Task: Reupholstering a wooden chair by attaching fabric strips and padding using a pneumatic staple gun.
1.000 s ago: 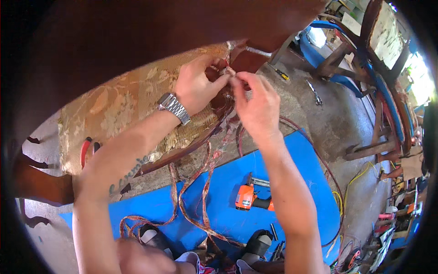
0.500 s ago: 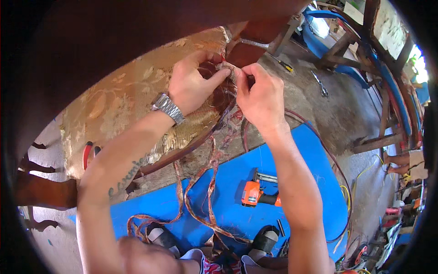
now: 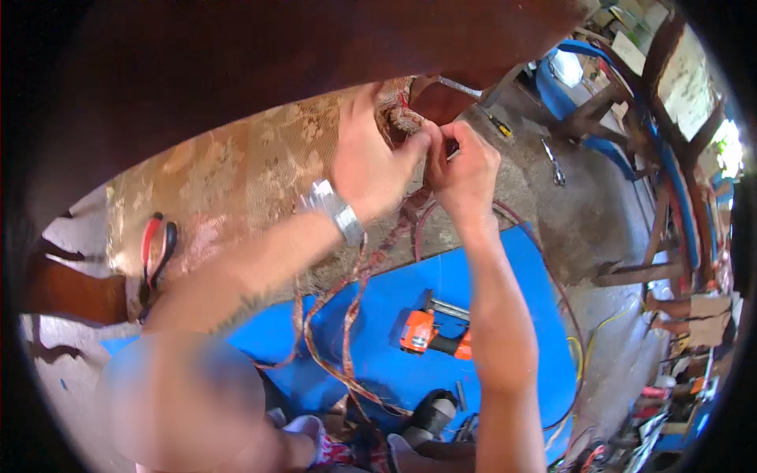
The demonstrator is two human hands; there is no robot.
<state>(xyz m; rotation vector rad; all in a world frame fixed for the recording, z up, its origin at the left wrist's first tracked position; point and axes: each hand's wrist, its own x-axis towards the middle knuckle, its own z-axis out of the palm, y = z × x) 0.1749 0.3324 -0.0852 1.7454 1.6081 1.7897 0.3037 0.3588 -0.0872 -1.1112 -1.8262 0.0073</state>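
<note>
1. Thumb + forefinger of R hand (image 3: 467,173) look pinched tog on the lower end of a patterned strip (image 3: 407,120), palm below it and a bit to the R
2. L hand (image 3: 369,164), watch (image 3: 337,213) on wrist, reaches up from lower L; thumb out toward R fingertips, other fingers apart from thumb and blurred; can't make out if thumb presses strip or only rests by it
3. Key relation: strip lies just beyond both hands, mostly btwn them; visible bit slants upper L to lower R, so its low end points at R fingertips; R hand nearer that end, L hand alongside
4. Strip's upper part meets corner of patterned fabric panel (image 3: 229,169), close to dark wood; exact join too small to tell
5. Red/black-handled tool, prob pliers (image 3: 148,246), on panel's L side, near L forearm, well apart from strip
6. Below hands in view: blue sheet (image 3: 386,296) w/ orange power tool (image 3: 418,331) on it; loose strips (image 3: 347,327) trail across
7. Farther R, on floor: yellow-handled screwdriver (image 3: 500,126), then metal hand tool (image 3: 554,164); wooden frame w/ blue bands (image 3: 672,177) past those
</note>
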